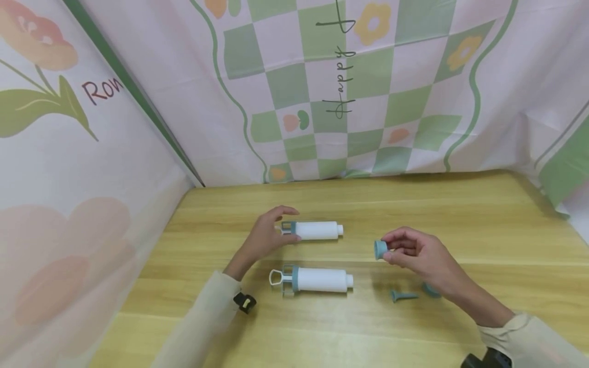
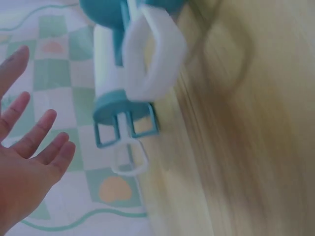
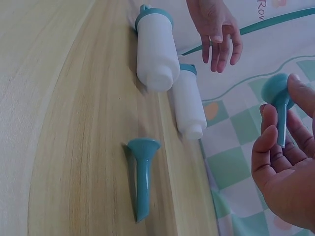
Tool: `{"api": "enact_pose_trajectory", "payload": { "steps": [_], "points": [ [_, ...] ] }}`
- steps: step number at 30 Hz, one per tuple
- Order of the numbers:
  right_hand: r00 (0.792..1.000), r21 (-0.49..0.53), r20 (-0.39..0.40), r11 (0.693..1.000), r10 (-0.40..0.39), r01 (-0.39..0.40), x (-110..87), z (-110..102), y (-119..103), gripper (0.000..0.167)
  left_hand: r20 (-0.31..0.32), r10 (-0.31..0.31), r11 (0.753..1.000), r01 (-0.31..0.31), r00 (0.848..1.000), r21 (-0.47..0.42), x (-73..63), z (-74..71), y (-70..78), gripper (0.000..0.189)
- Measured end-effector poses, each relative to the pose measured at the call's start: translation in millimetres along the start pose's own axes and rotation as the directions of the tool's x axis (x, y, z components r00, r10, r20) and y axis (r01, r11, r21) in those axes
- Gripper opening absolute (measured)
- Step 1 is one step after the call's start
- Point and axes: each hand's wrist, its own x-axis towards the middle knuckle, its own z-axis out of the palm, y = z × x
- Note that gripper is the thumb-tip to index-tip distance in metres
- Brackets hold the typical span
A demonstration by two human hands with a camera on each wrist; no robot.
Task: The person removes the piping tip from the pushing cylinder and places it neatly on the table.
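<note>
My right hand (image 1: 416, 250) pinches a teal nozzle (image 3: 279, 93) between thumb and fingers, raised over the table; its wide round end faces left in the head view and its narrow stem runs back into the fingers. Over the collar end of the far white syringe (image 1: 317, 230), my left hand (image 1: 269, 235) has its fingers spread, and the thumb overlaps the barrel in the head view. Nothing is in that palm in the left wrist view. Nearer to me lies a second white syringe (image 1: 322, 280), with a teal collar and a white loop handle (image 1: 275, 277).
Another teal nozzle (image 1: 405, 296) lies on the wooden table (image 1: 322, 332) below the right hand. A round teal piece (image 1: 431, 290) sits beside it, partly hidden by the right wrist. Patterned cloth (image 1: 349, 92) hangs along the back and left sides.
</note>
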Motion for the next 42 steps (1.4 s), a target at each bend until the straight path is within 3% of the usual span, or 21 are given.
{"api": "enact_pose_trajectory", "payload": {
  "steps": [5,12,19,42],
  "points": [
    [1.0,0.001,-0.002,1.0,-0.013,0.013,0.0,0.2,-1.0,0.025,-0.011,0.054,0.997,-0.055,0.998,-0.06,-2.3,5.0,10.2,0.054],
    [0.999,-0.008,-0.011,1.0,-0.03,0.03,-0.5,1.7,-3.8,0.024,0.041,0.091,0.982,-0.082,0.995,-0.172,-6.8,12.2,29.5,0.052],
    [0.999,-0.032,-0.022,0.999,-0.029,0.028,0.0,4.8,-6.6,0.023,0.035,0.135,0.966,-0.124,0.99,-0.226,-8.9,16.3,34.3,0.049],
    [0.997,-0.037,-0.043,0.998,-0.059,0.057,-1.0,16.9,-11.5,0.019,0.016,0.066,0.948,-0.058,0.998,-0.312,-20.9,49.3,67.6,0.04]
  ]
}}
